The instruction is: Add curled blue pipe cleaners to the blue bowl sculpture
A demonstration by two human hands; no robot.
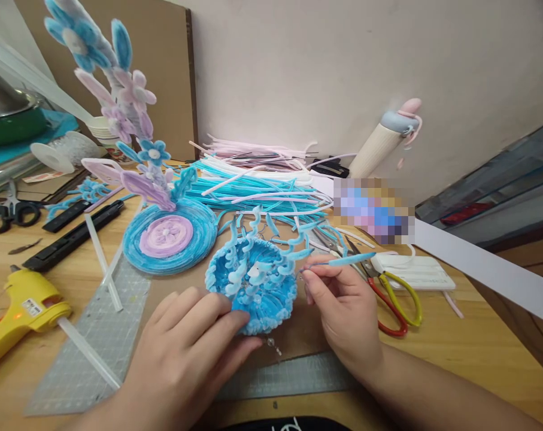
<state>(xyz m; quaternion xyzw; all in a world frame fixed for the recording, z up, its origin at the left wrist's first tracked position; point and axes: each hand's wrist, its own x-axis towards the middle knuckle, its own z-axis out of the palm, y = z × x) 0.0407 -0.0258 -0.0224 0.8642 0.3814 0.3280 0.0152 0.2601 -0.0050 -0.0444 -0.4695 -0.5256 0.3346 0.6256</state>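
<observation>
My left hand (pixel 185 341) grips the near left rim of a blue fuzzy bowl-shaped piece (pixel 271 311), fingers over the edge and thumb below. Curled light-blue pipe-cleaner strands (pixel 239 278) rise from inside it, and a short string of clear beads (pixel 273 344) hangs at its near side. Beside the right rim, my right hand (pixel 343 305) is closed in a pinch on a blue pipe cleaner (pixel 352 259). Its fuzzy end points right, and a thin bare part runs between thumb and forefinger. Its tip near the bowl is too small to make out.
Left stand a pipe-cleaner flower stem on a round base (pixel 132 239), a yellow glue gun (pixel 33 305) and black scissors (pixel 13 209). Behind lie bundled pipe cleaners (pixel 253 185). Red-and-yellow-handled scissors (pixel 399 299), a white box (pixel 415 272) and a bottle (pixel 379 143) are right.
</observation>
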